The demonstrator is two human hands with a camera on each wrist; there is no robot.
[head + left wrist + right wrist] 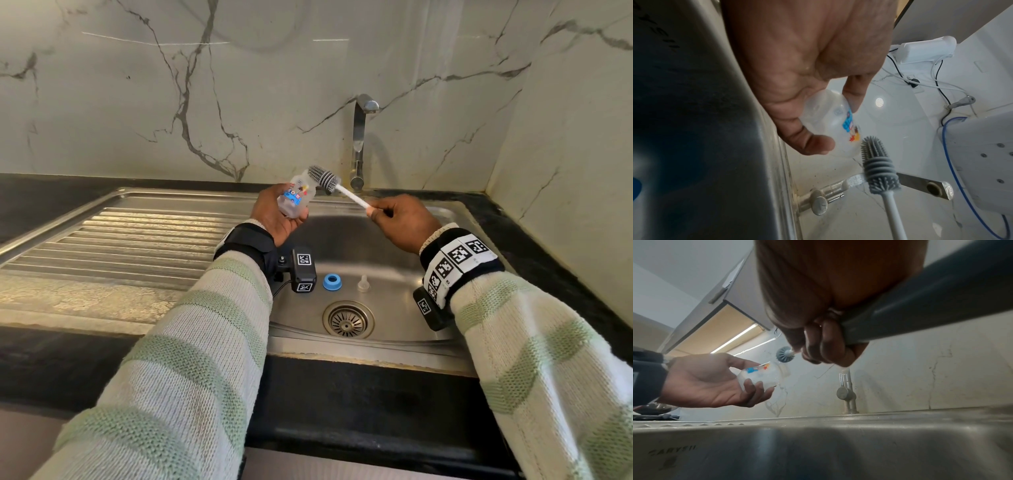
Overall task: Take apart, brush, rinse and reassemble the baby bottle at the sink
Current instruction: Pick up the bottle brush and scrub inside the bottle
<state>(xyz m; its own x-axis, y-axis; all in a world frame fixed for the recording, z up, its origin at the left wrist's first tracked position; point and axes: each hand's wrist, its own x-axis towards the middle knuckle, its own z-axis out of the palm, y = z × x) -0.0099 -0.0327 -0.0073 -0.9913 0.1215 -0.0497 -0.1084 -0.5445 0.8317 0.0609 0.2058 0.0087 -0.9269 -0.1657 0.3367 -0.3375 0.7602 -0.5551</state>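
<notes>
My left hand (274,216) grips the clear baby bottle body (296,197) with its cartoon print, held above the sink's back left corner, mouth tilted up and to the right. The bottle (830,128) lies between thumb and fingers (754,391). My right hand (397,219) holds the white handle of a bottle brush; its grey silicone head (323,178) sits just outside the bottle's mouth. The brush head (877,168) is clear of the bottle (764,374). On the basin floor lie the blue screw ring (332,282) and the clear teat (363,284).
The steel sink (404,329) has a drain strainer (347,319) at its front middle and a ribbed drainboard (130,240) to the left. A steel tap (359,144) stands at the back, no water running. Black counter surrounds it; marble walls rise behind and to the right.
</notes>
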